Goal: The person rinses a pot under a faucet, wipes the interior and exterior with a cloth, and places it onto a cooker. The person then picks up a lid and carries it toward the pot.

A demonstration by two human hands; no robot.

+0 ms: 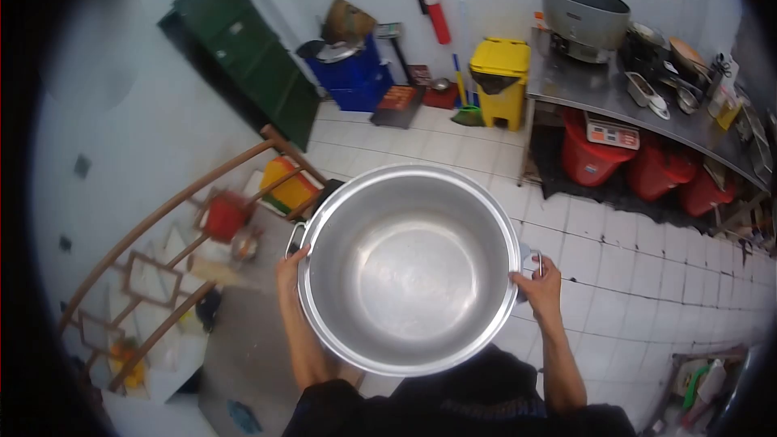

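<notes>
A large round aluminium pot (409,275) is held up in front of my body, its open mouth facing me and nothing inside it. My left hand (292,269) grips it at the left rim, by a wire handle. On the opposite side my right hand (541,285) is closed around the other handle (534,261), thumb near the rim. Parts of the fingers on both hands are hidden behind the pot.
To the right, a steel table (566,81) bears a large grey round cooker (584,23) and utensils, with red buckets (595,154) below. A yellow bin (500,81), blue drum (348,77) and green door (243,57) stand at the back. A brown metal railing (170,206) runs along the left.
</notes>
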